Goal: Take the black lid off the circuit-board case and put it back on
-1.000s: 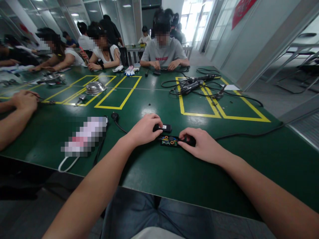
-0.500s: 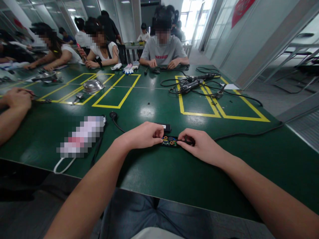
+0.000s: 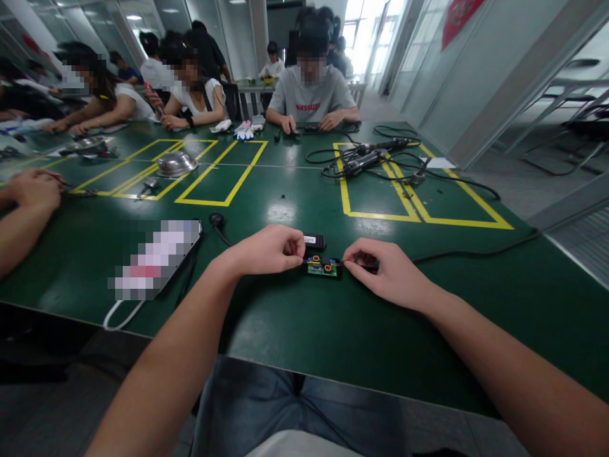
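1. Head view, left edge: a co-worker's hands point(image 3: 37, 190), one over the other.
2. Left of centre: a black power plug point(image 3: 216, 219) on the green table point(image 3: 333, 336).
3. Centre: the left hand point(image 3: 269, 251) pinches the plug cord point(image 3: 223, 237) between thumb and fingers.
4. Centre: a circuit board point(image 3: 322, 270) with copper-coloured coils, between the hands; just above it, a black casing half point(image 3: 314, 242).
5. Right of centre: the right hand point(image 3: 387, 270) pinches the black cable point(image 3: 476, 254).

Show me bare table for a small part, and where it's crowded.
Bare: the table from the circuit board to the near edge; also between the right forearm and the black cable. Crowded: around the corded tools, and behind the board, where a labelled black piece lies.
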Demonstrator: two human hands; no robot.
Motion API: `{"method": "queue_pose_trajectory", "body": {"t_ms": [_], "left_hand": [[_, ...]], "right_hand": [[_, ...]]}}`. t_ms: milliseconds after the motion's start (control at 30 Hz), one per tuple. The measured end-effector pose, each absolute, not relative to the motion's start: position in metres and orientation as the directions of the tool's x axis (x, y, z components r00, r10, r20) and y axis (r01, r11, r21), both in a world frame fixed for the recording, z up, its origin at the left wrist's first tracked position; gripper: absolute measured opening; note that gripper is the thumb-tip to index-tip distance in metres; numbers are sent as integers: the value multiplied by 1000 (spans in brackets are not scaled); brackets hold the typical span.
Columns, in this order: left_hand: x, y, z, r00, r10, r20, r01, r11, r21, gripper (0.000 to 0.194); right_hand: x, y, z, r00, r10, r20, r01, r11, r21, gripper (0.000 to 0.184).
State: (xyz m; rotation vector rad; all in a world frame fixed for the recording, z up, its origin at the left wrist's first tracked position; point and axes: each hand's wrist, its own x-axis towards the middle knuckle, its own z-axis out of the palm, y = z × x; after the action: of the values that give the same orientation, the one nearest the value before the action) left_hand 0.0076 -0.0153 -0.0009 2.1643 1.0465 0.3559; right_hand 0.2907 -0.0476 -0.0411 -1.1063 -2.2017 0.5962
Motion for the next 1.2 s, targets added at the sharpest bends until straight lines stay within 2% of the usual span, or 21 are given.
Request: {"method": "queue_pose_trajectory", "body": {"t_ms": [167, 367, 867, 1033, 1200], "left_hand": [[7, -13, -3, 641, 764, -77, 588, -424, 689, 7], [5, -12, -5, 643, 763, -69, 587, -433, 684, 6], [7, -8, -9, 662, 746, -76, 564, -428, 706, 7], [8, -8, -9, 656, 752, -63, 584, -452, 674, 9], [5, -9, -9, 652, 758, -24, 593, -491, 638, 8]], "right_hand": [[292, -45, -40, -501, 826, 259, 551, 535, -640, 15], [291, -47, -41, -485, 847, 217, 575, 495, -651, 11], [294, -42, -43, -513, 824, 240, 574, 537, -618, 10], [292, -42, -45, -495, 834, 242, 562, 520, -643, 12], [293, -41, -48, -513, 809, 287, 564, 570, -598, 11]]}}
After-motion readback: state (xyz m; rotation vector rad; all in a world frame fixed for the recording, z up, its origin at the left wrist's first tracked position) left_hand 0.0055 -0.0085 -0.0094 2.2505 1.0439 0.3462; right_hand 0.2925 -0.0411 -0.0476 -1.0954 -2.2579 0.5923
